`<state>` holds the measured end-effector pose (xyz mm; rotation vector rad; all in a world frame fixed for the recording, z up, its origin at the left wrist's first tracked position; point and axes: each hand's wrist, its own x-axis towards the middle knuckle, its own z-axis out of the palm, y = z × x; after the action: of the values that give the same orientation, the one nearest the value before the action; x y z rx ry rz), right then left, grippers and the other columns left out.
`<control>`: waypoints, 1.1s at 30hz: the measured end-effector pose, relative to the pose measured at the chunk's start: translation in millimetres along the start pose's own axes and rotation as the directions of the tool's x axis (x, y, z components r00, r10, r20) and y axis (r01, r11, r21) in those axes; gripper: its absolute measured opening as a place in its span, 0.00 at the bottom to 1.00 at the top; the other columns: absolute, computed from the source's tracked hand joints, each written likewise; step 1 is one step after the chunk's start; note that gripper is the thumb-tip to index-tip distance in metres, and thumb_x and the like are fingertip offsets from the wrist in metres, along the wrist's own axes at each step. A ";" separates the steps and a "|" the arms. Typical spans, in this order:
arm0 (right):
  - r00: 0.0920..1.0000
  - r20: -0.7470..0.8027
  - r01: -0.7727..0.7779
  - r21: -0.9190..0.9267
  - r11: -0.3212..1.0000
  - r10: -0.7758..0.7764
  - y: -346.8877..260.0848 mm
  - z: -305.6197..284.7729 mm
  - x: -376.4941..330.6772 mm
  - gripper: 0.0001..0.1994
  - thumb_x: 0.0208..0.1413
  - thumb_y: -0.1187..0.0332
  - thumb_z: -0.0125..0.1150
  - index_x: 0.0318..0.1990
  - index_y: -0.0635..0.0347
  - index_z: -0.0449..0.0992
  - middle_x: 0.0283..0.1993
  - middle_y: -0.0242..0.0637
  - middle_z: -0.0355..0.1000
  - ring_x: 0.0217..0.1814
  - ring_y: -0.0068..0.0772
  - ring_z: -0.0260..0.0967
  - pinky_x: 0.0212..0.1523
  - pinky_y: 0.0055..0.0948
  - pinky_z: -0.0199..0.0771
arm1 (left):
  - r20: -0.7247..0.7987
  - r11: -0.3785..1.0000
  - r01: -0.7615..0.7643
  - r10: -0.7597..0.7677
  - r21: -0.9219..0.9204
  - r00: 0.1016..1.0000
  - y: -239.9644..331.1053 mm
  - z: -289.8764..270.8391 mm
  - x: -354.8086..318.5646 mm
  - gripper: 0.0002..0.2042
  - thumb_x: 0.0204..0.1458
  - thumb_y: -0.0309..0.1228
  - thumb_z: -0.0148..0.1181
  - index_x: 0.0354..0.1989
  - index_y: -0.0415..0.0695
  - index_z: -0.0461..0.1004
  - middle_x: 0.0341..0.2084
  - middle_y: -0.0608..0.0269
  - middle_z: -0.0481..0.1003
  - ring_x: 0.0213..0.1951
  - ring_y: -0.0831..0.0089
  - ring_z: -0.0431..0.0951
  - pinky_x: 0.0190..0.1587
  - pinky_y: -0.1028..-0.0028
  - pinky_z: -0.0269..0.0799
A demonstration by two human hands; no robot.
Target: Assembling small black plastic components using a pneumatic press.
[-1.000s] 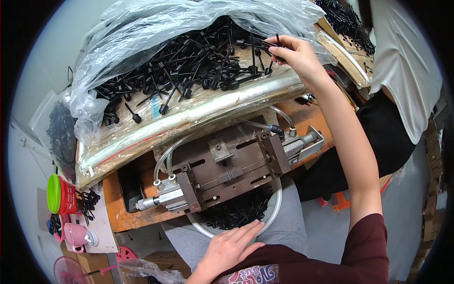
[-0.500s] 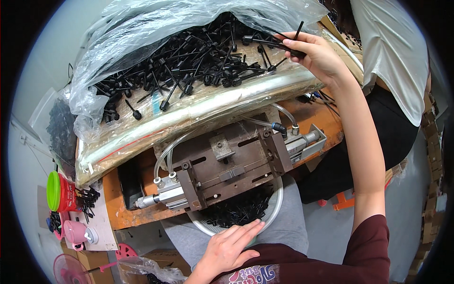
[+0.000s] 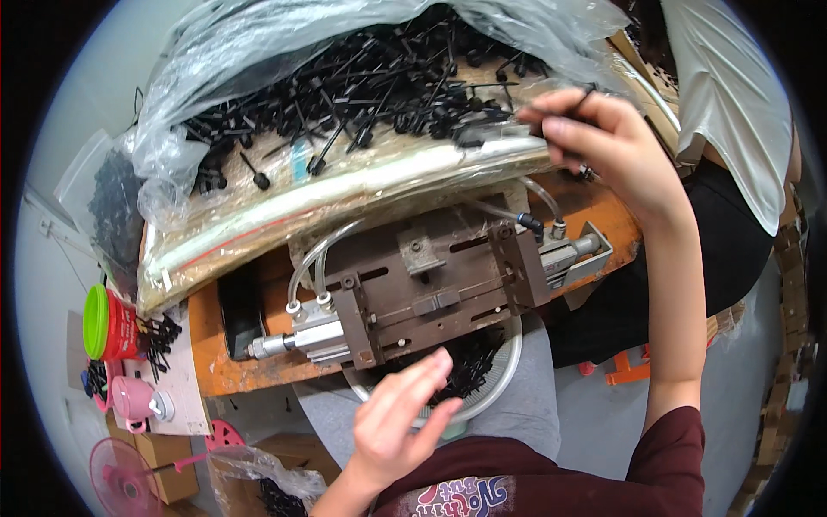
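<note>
My right hand [image 3: 599, 142] is raised at the right end of the pile of black plastic parts [image 3: 345, 99], fingers curled. Dark thin-stemmed parts show at its fingertips, smeared by motion; how many it holds I cannot tell. My left hand [image 3: 401, 418] hovers over the near left side of a round pale basket [image 3: 510, 366] on my lap, fingers apart with nothing in them. Inside the basket lie many small black pieces [image 3: 472, 366]. Between the pile and the basket stands a brown metal fixture [image 3: 396, 302] with a small central block.
Silver pneumatic cylinders [image 3: 320, 336] with clear hoses flank the fixture on an orange bench [image 3: 233, 375]. Clear plastic sheeting [image 3: 258, 43] drapes over the pile. A green-and-red tub [image 3: 108, 323] and a pink mug [image 3: 133, 398] stand at left. Another person's pale garment [image 3: 732, 103] is at right.
My right hand has come down and nearer, away from the pile's upper right. The left hand has lifted and shifted slightly left from the basket's rim, its fingers spreading. The view has shifted slightly.
</note>
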<state>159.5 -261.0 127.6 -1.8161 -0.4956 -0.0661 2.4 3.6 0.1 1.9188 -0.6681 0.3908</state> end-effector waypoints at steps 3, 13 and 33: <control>0.972 0.207 -0.124 0.035 0.992 0.115 2.6 41.7 -33.9 0.10 0.56 0.73 0.58 0.44 0.64 0.78 0.42 0.32 0.77 0.32 0.14 0.68 0.33 0.18 0.69 | -0.174 0.961 0.188 -0.224 -0.205 0.959 11.0 -8.2 11.5 0.26 0.44 0.21 0.67 0.53 0.29 0.68 0.46 0.43 0.72 0.37 0.65 0.80 0.40 0.73 0.80; 0.921 0.303 -0.290 0.114 0.950 0.244 7.8 76.2 -87.0 0.11 0.53 0.80 0.58 0.44 0.65 0.79 0.37 0.35 0.73 0.38 0.24 0.69 0.39 0.22 0.70 | 0.071 0.843 0.362 -0.365 -0.397 0.928 21.7 -25.1 4.2 0.16 0.39 0.19 0.71 0.40 0.36 0.80 0.33 0.54 0.78 0.32 0.74 0.79 0.31 0.79 0.75; 0.931 -0.167 -0.172 0.582 0.795 0.324 40.1 117.2 -138.1 0.15 0.58 0.76 0.54 0.52 0.69 0.72 0.47 0.42 0.70 0.36 0.23 0.69 0.32 0.19 0.67 | 0.025 0.841 0.005 -0.022 0.541 0.999 -13.8 27.1 23.2 0.14 0.34 0.25 0.71 0.33 0.39 0.79 0.45 0.56 0.78 0.24 0.73 0.77 0.28 0.77 0.70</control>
<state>24.6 -202.0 14.8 -1.2486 -0.0600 0.0251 28.6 -22.9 -8.8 2.4701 -0.6027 0.5908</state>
